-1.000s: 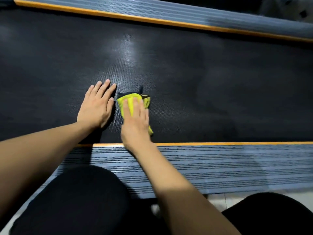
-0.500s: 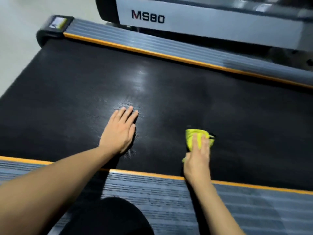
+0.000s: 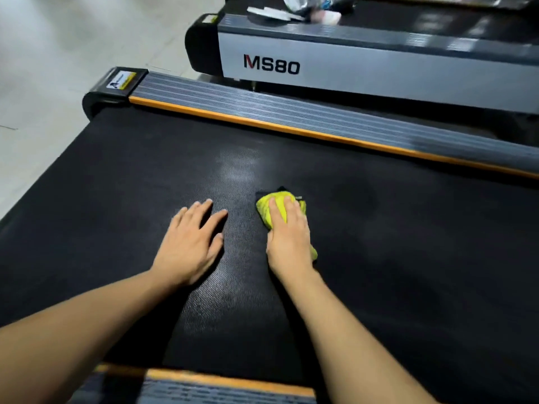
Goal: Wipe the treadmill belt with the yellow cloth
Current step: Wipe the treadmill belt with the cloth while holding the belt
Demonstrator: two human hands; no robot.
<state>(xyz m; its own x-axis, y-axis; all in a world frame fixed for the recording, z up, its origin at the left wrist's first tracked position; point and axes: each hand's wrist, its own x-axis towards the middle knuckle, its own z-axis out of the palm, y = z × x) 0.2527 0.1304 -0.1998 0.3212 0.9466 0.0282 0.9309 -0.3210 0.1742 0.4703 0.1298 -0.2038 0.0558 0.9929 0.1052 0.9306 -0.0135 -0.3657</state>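
Right hand (image 3: pixel 288 239): flat, fingers straight, pressing yellow cloth (image 3: pixel 278 204) on treadmill belt (image 3: pixel 408 243)
Left hand (image 3: pixel 191 243): released, flat on belt, at cloth's 9 o'clock

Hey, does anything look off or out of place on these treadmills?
Only the far MS80 treadmill: blurred white clutter lies on its deck. The belt under the yellow cloth looks undamaged.

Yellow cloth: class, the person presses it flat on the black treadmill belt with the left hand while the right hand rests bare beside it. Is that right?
Hands swapped. The head view shows the right hand pressing the yellow cloth on the treadmill belt, while the left hand rests bare beside it.
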